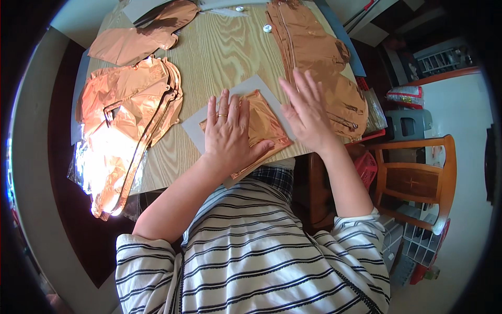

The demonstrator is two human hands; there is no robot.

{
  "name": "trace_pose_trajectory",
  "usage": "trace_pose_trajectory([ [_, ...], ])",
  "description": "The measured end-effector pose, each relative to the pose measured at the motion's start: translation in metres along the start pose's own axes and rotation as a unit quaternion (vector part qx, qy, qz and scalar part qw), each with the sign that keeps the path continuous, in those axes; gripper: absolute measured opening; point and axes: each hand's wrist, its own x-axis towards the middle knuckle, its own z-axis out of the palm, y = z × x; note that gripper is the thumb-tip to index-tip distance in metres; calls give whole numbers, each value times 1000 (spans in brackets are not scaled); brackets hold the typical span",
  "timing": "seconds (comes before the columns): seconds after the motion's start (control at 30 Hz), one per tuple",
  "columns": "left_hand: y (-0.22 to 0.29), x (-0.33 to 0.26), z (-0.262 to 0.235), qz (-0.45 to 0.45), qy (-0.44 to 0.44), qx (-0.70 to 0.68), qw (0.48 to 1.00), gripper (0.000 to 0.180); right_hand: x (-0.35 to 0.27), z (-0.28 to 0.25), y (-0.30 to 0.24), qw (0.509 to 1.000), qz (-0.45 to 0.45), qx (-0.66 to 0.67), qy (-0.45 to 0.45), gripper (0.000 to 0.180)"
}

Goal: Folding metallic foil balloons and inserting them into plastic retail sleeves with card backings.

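Observation:
A folded piece of copper-coloured foil (264, 123) lies on a square grey card (194, 131) at the table's near edge. My left hand (227, 128) rests flat on the foil, fingers stretched out and thumb spread to the right; a ring is on one finger. Just right of the card, my right hand (307, 112) is raised with its fingers apart and nothing in them. Close behind it lies a stack of flat copper foil balloons (319, 52). Another pile of shiny foil balloons (130, 99) lies to the left, partly over the table's edge.
The wood-grain table (225, 52) carries more flat copper foil (136, 42) at the far left. Two small white round things, one a white disc (267, 29), lie toward the back. A wooden chair (413, 180) stands at the right, near a grey plastic stool (410, 125).

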Motion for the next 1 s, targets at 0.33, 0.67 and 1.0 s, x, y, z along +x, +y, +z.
trace_pose_trajectory([
  [0.33,-1,-2,5,3,15,0,1000,102,4,33,-13,988,-112,-33,-98,58],
  [0.67,-19,6,-24,-6,-53,-95,994,95,19,36,-6,985,-125,-23,-120,58],
  [1.0,-8,-5,-11,39,-48,-35,997,97,20,41,-5,984,-156,-32,-79,59],
])
